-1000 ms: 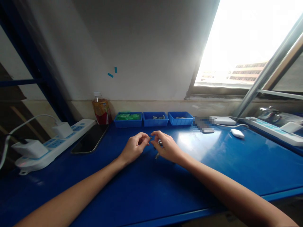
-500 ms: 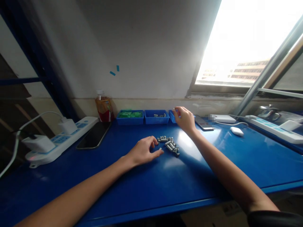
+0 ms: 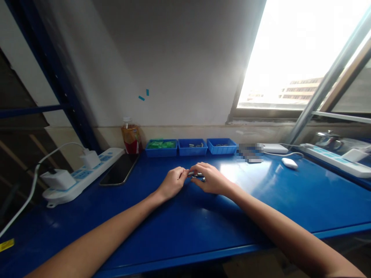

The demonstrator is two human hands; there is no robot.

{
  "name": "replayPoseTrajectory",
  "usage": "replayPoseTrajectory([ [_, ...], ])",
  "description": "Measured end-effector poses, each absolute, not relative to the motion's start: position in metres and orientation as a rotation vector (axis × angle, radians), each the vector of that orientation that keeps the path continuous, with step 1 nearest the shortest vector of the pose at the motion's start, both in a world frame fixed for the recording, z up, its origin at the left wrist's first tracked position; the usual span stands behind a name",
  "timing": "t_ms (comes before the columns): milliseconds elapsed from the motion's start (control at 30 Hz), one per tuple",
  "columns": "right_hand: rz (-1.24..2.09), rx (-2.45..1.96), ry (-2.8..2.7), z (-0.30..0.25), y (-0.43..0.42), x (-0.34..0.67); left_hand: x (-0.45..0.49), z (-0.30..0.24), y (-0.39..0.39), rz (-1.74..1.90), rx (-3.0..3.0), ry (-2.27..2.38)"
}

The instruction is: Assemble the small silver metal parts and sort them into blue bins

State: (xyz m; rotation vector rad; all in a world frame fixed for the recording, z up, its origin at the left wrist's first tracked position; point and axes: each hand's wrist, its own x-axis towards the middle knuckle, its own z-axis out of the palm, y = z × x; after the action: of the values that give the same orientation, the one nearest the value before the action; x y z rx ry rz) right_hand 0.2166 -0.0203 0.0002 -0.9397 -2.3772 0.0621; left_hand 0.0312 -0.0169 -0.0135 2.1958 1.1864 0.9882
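Note:
My left hand [image 3: 172,182] and my right hand [image 3: 209,178] meet at the middle of the blue table [image 3: 185,224]. Their fingertips are pinched together around a small grey metal part [image 3: 191,174]. A little pile of similar metal parts [image 3: 199,177] lies on the table, mostly hidden under my right hand. Both hands have curled fingers; what each one grips on its own is too small to make out.
Three blue trays stand at the back: one with green pieces [image 3: 161,147], two with metal bits [image 3: 192,146] [image 3: 222,145]. A drink bottle [image 3: 131,136], a dark phone [image 3: 118,173] and a white power strip [image 3: 79,175] are at left. A white mouse [image 3: 289,163] is at right.
My right hand came back from the rightmost tray to the pile of parts. My left hand lifted off the table and met it, fingertips pinched together.

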Motion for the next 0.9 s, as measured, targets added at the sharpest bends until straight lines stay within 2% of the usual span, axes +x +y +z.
replayPoseTrajectory([
  [267, -0.027, -1.003, -2.299, -0.007, -0.016, 0.216, 0.029, -0.016, -0.018, 1.017, 2.002, 1.102],
  [633, 0.039, -1.063, -2.248, -0.008, -0.020, 0.214, 0.031, -0.009, -0.025, 1.003, 2.150, 1.133],
  [900, -0.054, -1.022, -2.280, 0.000, -0.023, 0.215, 0.033, -0.010, -0.028, 1.069, 2.116, 1.087],
])
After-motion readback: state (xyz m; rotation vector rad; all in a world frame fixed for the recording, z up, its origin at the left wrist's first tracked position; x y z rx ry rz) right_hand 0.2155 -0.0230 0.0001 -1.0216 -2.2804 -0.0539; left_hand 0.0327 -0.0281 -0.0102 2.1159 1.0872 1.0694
